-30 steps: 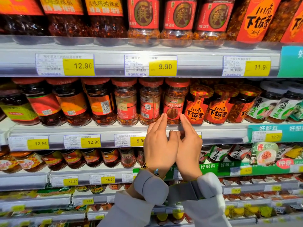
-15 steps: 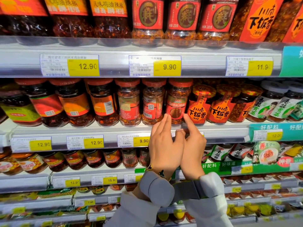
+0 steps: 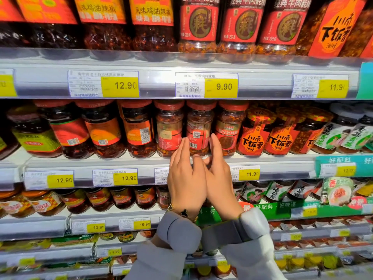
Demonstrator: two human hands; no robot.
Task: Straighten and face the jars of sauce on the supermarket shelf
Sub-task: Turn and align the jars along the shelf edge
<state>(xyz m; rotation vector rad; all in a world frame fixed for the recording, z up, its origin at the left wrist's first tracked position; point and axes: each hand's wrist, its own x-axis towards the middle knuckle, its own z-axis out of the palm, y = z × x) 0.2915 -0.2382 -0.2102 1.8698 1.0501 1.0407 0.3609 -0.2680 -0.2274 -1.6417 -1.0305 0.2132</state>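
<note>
Both hands are closing in on the middle shelf [image 3: 141, 161], a little higher and nearer the jars than half a second ago, when the fingertips were reaching only the shelf lip. The left hand [image 3: 186, 176] and the right hand [image 3: 219, 174] are pressing together at the thumbs, fingers extended and open, gripping nothing as yet. Their fingertips are now flanking the lower part of the turned jar [image 3: 198, 129], the middle one of three red-capped chilli sauce jars, which is showing its barcode and QR code outward instead of its front label. The jar to its left [image 3: 169, 128] is also presenting a back panel, while the jar to its right [image 3: 230, 128] is facing forward properly. Whether the fingers are already touching the glass cannot be told from this view. The shift suggests the person is settling on the turned jar as the next one to rotate; the facing itself is not yet beginning, and the neighbouring back-turned jar is likely waiting its turn afterward too.
</note>
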